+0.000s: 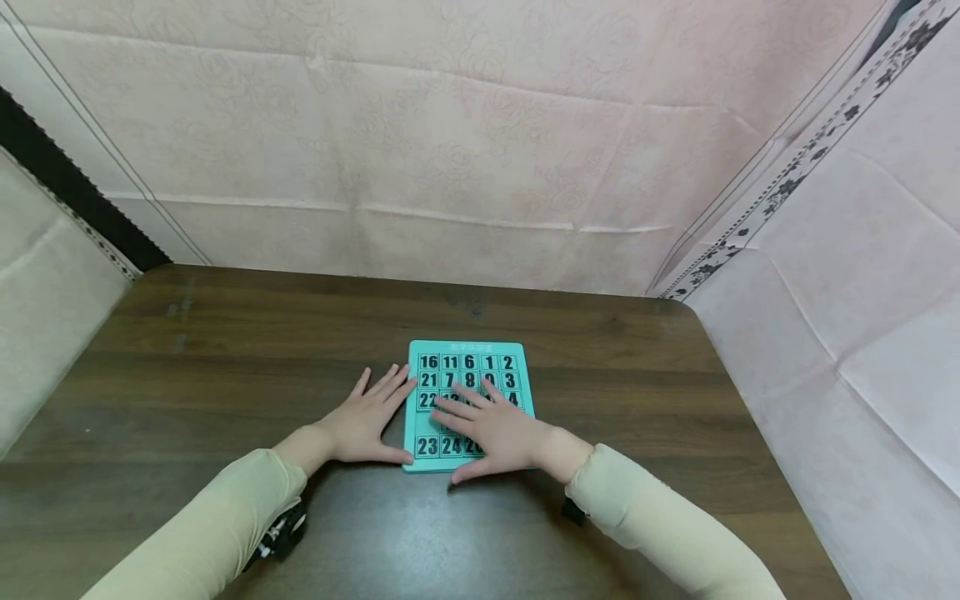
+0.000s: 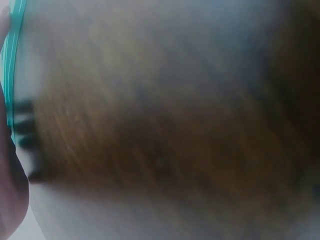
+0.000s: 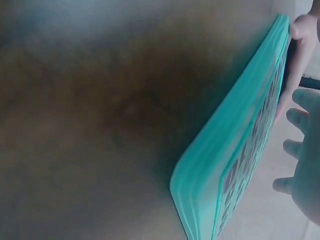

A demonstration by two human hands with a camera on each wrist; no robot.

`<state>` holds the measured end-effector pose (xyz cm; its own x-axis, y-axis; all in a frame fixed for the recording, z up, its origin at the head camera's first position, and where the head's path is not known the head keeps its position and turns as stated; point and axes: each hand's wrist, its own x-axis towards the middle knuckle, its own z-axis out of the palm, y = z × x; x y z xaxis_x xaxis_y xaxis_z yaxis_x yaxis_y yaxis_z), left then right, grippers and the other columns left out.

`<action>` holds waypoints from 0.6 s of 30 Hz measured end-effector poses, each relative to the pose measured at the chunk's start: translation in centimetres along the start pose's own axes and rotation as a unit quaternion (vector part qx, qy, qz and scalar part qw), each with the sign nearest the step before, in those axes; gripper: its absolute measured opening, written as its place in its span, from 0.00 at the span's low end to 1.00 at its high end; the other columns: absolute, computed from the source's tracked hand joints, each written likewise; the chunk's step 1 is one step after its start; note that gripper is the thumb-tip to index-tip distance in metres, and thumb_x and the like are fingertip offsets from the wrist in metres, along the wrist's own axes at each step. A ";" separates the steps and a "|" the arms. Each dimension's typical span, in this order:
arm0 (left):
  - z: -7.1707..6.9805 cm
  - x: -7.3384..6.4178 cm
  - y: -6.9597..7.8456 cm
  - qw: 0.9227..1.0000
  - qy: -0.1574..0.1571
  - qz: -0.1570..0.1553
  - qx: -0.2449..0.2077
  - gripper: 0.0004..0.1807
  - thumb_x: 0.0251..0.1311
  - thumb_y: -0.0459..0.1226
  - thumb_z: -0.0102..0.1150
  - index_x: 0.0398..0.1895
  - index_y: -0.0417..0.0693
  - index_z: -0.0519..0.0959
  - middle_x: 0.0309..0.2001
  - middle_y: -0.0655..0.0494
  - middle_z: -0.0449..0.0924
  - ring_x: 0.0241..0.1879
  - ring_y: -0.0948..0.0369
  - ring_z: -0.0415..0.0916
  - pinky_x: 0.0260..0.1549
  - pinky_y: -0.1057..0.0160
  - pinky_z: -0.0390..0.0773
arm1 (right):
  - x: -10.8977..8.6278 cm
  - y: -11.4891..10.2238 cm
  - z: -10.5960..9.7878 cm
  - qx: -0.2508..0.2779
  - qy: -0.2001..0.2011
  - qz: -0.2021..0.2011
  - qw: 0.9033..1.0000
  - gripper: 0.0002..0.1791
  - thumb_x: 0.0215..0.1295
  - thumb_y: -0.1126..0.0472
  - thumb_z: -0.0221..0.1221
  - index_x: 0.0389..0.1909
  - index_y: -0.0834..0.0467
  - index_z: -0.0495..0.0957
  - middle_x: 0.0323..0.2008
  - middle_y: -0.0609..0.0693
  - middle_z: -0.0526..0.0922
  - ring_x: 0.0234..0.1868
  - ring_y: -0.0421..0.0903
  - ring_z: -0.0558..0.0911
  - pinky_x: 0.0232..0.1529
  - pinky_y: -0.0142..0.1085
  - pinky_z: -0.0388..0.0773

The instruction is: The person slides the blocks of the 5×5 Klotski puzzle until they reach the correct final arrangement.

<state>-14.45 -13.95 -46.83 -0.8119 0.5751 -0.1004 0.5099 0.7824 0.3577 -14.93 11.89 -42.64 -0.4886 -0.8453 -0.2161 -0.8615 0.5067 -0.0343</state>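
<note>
Pale sheets enclose the space on three sides: one at the back (image 1: 450,150), one at the left (image 1: 52,283) and one at the right (image 1: 840,350), with one black strip (image 1: 67,179) running along the left. Below them stands one brown wood-grain table (image 1: 225,375). Two pale sleeves reach in, a left one (image 1: 213,525) and a right one (image 1: 667,525).

One turquoise board (image 1: 435,347) lies flat on the table, between and partly beneath the hands; its corners are rounded and its rim is raised. The left hand (image 1: 363,421) is spread, fingertips and thumb at the board's left edge. The right hand (image 1: 498,433) is spread over the lower right part, pinching nothing; whether it touches the board, I cannot tell.

Inside the frame sit pale squares (image 1: 509,362) with dark numbers, in five columns and five rows. The top row reads 16, 11, 6, 1, 2; 23 and 24 begin the bottom one. Fingers hide several others.
</note>
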 end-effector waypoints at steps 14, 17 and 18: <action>-0.1 -0.1 0.2 1.000 0.001 0.001 -0.002 0.61 0.45 0.73 0.50 0.74 0.45 0.47 0.75 0.47 0.38 0.74 0.48 0.36 0.67 0.37 0.35 | 1.4 0.6 -0.1 -0.002 -0.039 0.039 0.998 0.48 0.57 0.25 0.43 0.74 0.43 0.42 0.75 0.41 0.42 0.76 0.48 0.41 0.72 0.55 0.39; -0.1 -0.2 0.1 1.000 0.003 0.001 -0.003 0.60 0.45 0.73 0.50 0.74 0.45 0.47 0.75 0.47 0.38 0.74 0.48 0.36 0.67 0.37 0.35 | 1.5 0.6 0.0 -0.002 -0.041 0.040 0.998 0.48 0.57 0.25 0.43 0.74 0.43 0.42 0.75 0.41 0.42 0.76 0.47 0.40 0.72 0.55 0.38; -0.1 -0.2 0.2 1.000 0.003 0.001 -0.003 0.60 0.45 0.73 0.50 0.74 0.45 0.47 0.75 0.47 0.38 0.74 0.48 0.36 0.67 0.37 0.35 | 1.5 0.6 0.0 -0.002 -0.042 0.041 0.998 0.48 0.57 0.25 0.43 0.74 0.43 0.42 0.75 0.41 0.42 0.76 0.47 0.40 0.72 0.55 0.38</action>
<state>-14.26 -13.94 -46.68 -0.8123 0.5757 -0.0938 0.5102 0.7792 0.3640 -16.17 10.96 -42.98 -0.5436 -0.7844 -0.2987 -0.8204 0.5718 -0.0086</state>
